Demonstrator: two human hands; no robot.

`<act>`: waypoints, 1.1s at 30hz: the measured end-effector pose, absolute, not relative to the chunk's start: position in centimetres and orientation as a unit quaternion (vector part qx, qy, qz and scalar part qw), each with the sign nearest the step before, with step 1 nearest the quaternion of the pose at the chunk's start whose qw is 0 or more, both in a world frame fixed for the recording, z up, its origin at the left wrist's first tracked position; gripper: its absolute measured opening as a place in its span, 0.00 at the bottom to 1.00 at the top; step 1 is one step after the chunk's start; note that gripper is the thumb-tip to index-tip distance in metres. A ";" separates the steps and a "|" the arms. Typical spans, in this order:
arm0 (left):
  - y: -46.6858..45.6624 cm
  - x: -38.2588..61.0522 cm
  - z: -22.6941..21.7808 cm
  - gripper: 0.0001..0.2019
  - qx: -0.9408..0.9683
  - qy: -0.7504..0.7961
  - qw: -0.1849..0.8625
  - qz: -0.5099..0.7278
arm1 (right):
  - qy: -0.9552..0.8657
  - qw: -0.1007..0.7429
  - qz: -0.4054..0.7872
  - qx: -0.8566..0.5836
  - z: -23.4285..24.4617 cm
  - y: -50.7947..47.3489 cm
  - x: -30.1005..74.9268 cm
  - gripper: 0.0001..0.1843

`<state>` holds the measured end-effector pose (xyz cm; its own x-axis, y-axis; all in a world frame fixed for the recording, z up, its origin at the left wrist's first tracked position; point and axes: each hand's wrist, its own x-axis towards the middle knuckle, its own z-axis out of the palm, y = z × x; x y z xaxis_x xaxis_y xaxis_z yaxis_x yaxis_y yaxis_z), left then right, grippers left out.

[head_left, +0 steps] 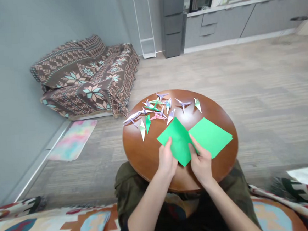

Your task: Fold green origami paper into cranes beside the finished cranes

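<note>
Both my hands hold one green paper square over the round brown table. My left hand pinches its lower left edge, thumb on top. My right hand grips its lower right edge with fingers closed on the paper. A second green sheet lies flat on the table just right of the held one, partly under it. Several folded paper cranes in purple, pink, green and white lie scattered across the far side of the table.
A patterned brown folded mattress sits by the left wall, with a pastel mat on the floor before it. Grey cabinets line the far wall. A patterned blanket covers the seat around my legs.
</note>
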<state>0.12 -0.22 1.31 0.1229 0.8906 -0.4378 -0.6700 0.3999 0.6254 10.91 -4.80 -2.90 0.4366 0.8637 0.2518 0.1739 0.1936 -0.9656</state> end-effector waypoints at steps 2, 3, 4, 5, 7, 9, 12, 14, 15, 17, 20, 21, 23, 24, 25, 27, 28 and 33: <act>-0.3 -0.1 1.8 0.17 0.131 0.378 0.757 0.517 | -0.516 0.610 0.264 -0.539 -3.1 -5.1 11.5 0.24; -0.4 -0.3 2.1 0.19 0.133 0.359 0.768 0.513 | -0.556 0.596 0.253 -0.522 -3.2 -5.2 11.8 0.27; -0.5 -0.4 2.5 0.22 0.141 0.331 0.781 0.511 | -0.597 0.577 0.235 -0.505 -3.4 -5.3 12.0 0.29; -0.6 -0.5 2.8 0.25 0.149 0.305 0.785 0.518 | -0.637 0.555 0.213 -0.491 -3.6 -5.3 12.2 0.32; -0.7 -0.6 3.2 0.28 0.168 0.294 0.785 0.519 | -0.700 0.512 0.172 -0.466 -3.8 -5.4 12.4 0.37; -0.7 -0.7 3.1 0.26 0.200 0.333 0.762 0.518 | -0.731 0.484 0.163 -0.452 -3.6 -5.6 12.6 0.39; -0.2 -1.3 2.4 0.24 0.251 0.385 0.717 0.524 | -0.753 0.442 0.214 -0.438 -2.4 -6.4 12.8 0.36; 0.1 -2.0 2.0 0.24 0.269 0.392 0.716 0.510 | -0.734 0.428 0.286 -0.442 -1.5 -6.8 13.0 0.38; 0.1 -2.3 1.9 0.23 0.280 0.395 0.717 0.500 | -0.697 0.449 0.316 -0.461 -1.1 -6.9 13.1 0.39; 0.1 -2.8 1.9 0.22 0.306 0.400 0.721 0.476 | -0.583 0.518 0.369 -0.506 -0.6 -6.7 13.2 0.32; -0.3 -2.8 2.1 0.22 0.347 0.397 0.729 0.436 | -0.525 0.531 0.412 -0.522 -0.7 -5.7 13.1 0.16; -0.3 -2.8 2.1 0.21 0.359 0.394 0.730 0.427 | -0.521 0.526 0.420 -0.524 -0.8 -5.4 13.1 0.17; -0.3 -2.7 2.1 0.21 0.379 0.391 0.726 0.421 | -0.509 0.522 0.434 -0.529 -1.1 -4.9 13.1 0.21; -0.2 -2.8 2.0 0.21 0.386 0.390 0.721 0.424 | -0.503 0.521 0.439 -0.531 -1.3 -4.7 13.2 0.22; 0.0 -2.9 1.9 0.21 0.393 0.389 0.715 0.429 | -0.498 0.520 0.445 -0.532 -1.5 -4.6 13.3 0.22; 0.6 -3.1 1.4 0.20 0.404 0.387 0.706 0.435 | -0.491 0.517 0.458 -0.531 -1.8 -4.4 13.4 0.22; 1.0 -3.3 1.1 0.21 0.409 0.385 0.704 0.434 | -0.489 0.516 0.464 -0.529 -1.9 -4.4 13.5 0.22; 2.4 -3.6 -0.5 0.21 0.431 0.376 0.702 0.425 | -0.474 0.525 0.477 -0.522 -2.4 -3.9 13.6 0.21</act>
